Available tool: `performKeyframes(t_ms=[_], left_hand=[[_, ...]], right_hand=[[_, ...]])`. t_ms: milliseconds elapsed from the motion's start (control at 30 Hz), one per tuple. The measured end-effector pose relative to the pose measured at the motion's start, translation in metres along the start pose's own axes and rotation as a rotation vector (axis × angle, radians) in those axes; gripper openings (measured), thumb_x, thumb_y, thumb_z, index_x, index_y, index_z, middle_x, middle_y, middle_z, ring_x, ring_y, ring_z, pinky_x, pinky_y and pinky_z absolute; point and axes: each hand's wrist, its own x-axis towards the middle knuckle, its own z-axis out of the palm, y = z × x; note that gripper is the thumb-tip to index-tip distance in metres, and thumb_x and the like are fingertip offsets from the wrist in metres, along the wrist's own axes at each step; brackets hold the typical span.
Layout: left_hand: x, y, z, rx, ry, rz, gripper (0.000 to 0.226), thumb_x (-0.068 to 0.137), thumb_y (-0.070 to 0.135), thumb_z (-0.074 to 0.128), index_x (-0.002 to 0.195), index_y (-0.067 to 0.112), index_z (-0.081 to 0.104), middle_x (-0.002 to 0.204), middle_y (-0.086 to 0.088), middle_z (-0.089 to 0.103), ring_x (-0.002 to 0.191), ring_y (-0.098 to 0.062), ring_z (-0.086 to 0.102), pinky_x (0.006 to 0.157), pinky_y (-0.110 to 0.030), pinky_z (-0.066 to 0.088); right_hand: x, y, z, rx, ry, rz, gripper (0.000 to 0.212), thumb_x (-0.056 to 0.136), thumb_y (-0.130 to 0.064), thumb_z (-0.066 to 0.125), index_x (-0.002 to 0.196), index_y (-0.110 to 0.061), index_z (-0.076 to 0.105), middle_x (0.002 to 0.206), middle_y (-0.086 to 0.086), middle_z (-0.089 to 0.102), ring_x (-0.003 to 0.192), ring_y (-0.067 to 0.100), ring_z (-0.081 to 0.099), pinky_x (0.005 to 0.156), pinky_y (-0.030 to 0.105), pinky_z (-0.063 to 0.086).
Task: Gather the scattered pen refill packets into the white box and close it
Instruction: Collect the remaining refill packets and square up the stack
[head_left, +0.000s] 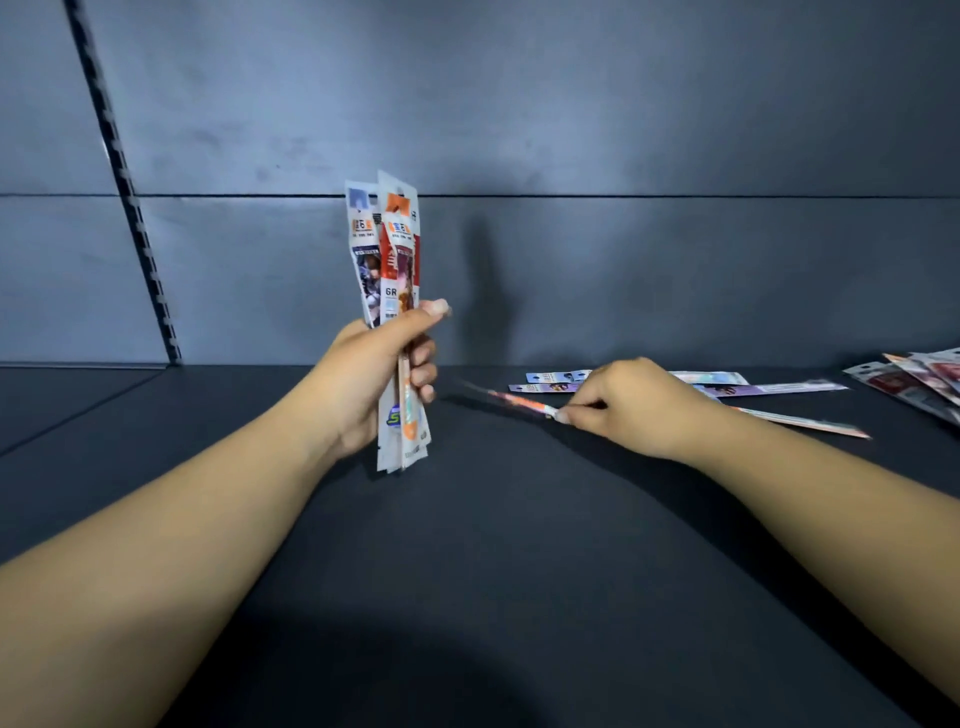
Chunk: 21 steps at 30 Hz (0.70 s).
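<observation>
- Glossy refill packets (769, 388) lie scattered on the dark shelf (519, 545) to my right, before a grey panelled wall (571, 130).
- My left hand (379, 374) grips an upright bundle of packets (392, 260).
- My right hand (631, 408) pinches an orange packet (519, 402) lying flat.

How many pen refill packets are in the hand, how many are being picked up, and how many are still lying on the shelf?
Held upright in the left hand: bundle of packets, at least 2 showing.
Pinched by the right hand: orange packet, 1.
Lying behind that hand: flat packets, 2.
At the right edge: pile of packets, about 3, cut off.
Total: at least 8.
</observation>
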Motion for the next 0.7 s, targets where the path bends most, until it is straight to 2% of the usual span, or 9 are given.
performKeyframes(t_ms=[67,167,233,300,367,433,500,633,700], left_hand=[[0.002,0.001,-0.002,-0.029,0.020,-0.005,0.012,0.085,0.017,0.058,0.074,0.020,0.054,0.041,0.008,0.032,0.035,-0.006,0.030,0.041,-0.015,0.031],[0.002,0.001,-0.001,-0.051,0.020,0.007,0.013,0.082,0.010,0.060,0.075,0.020,0.056,0.041,0.008,0.031,0.036,-0.005,0.030,0.042,-0.015,0.030],[-0.001,0.000,0.002,-0.057,-0.010,0.000,0.011,0.081,0.013,0.062,0.075,0.020,0.057,0.042,0.008,0.032,0.037,-0.005,0.030,0.043,-0.016,0.031],[-0.003,0.000,0.005,-0.065,-0.041,-0.020,0.014,0.079,0.016,0.064,0.067,0.022,0.060,0.044,0.008,0.031,0.038,-0.005,0.030,0.043,-0.017,0.031],[-0.007,0.000,0.009,-0.075,-0.070,-0.030,0.019,0.077,0.021,0.066,0.059,0.023,0.061,0.046,0.006,0.031,0.039,-0.006,0.030,0.043,-0.017,0.032],[-0.010,-0.001,0.016,-0.073,-0.092,-0.035,0.015,0.066,0.029,0.070,0.070,0.020,0.059,0.046,0.006,0.033,0.040,-0.006,0.032,0.043,-0.017,0.033],[-0.013,-0.004,0.022,-0.077,-0.122,-0.042,0.031,0.057,0.036,0.070,0.077,0.018,0.054,0.045,0.006,0.035,0.039,-0.006,0.034,0.044,-0.018,0.034],[-0.016,-0.006,0.031,-0.069,-0.171,-0.021,0.026,0.059,0.039,0.069,0.051,0.018,0.056,0.041,0.003,0.040,0.040,-0.010,0.039,0.046,-0.021,0.039],[-0.017,-0.004,0.029,-0.075,-0.178,-0.012,0.024,0.062,0.039,0.069,0.053,0.019,0.057,0.043,0.004,0.039,0.043,-0.010,0.037,0.048,-0.021,0.036]], right_hand=[[-0.003,-0.004,-0.005,0.224,0.074,0.088,0.036,0.086,-0.031,0.054,0.065,-0.002,0.054,0.059,0.005,0.046,0.061,0.021,0.040,0.058,0.031,0.036],[-0.012,-0.014,-0.016,0.903,0.042,0.229,0.024,0.086,-0.021,0.056,0.073,-0.003,0.066,0.065,0.005,0.068,0.054,0.013,0.061,0.066,0.030,0.055],[-0.017,-0.019,-0.020,1.128,-0.035,0.255,0.021,0.087,-0.018,0.056,0.076,-0.004,0.067,0.061,0.004,0.070,0.049,0.012,0.063,0.059,0.026,0.058],[-0.022,-0.025,-0.022,1.221,-0.086,0.223,0.020,0.087,-0.019,0.057,0.078,-0.004,0.067,0.058,0.005,0.069,0.046,0.013,0.061,0.053,0.023,0.056],[-0.024,-0.031,-0.022,1.255,-0.058,0.185,0.018,0.086,-0.021,0.058,0.080,-0.008,0.069,0.059,0.005,0.069,0.046,0.013,0.061,0.054,0.023,0.056],[-0.024,-0.040,-0.018,1.086,0.084,0.121,0.014,0.086,-0.024,0.059,0.080,-0.016,0.070,0.059,0.001,0.067,0.045,0.010,0.060,0.051,0.018,0.051],[-0.023,-0.051,-0.014,0.901,0.236,0.014,0.018,0.086,-0.024,0.058,0.072,-0.021,0.069,0.054,-0.005,0.063,0.043,0.005,0.055,0.047,0.015,0.045],[-0.026,-0.066,-0.011,1.156,0.203,-0.061,0.024,0.087,-0.015,0.057,0.065,-0.013,0.066,0.041,-0.005,0.061,0.039,0.003,0.056,0.044,0.013,0.045],[-0.026,-0.065,-0.013,1.228,0.218,-0.048,0.021,0.085,-0.018,0.058,0.066,-0.013,0.066,0.043,-0.002,0.062,0.039,0.005,0.057,0.043,0.013,0.046]])
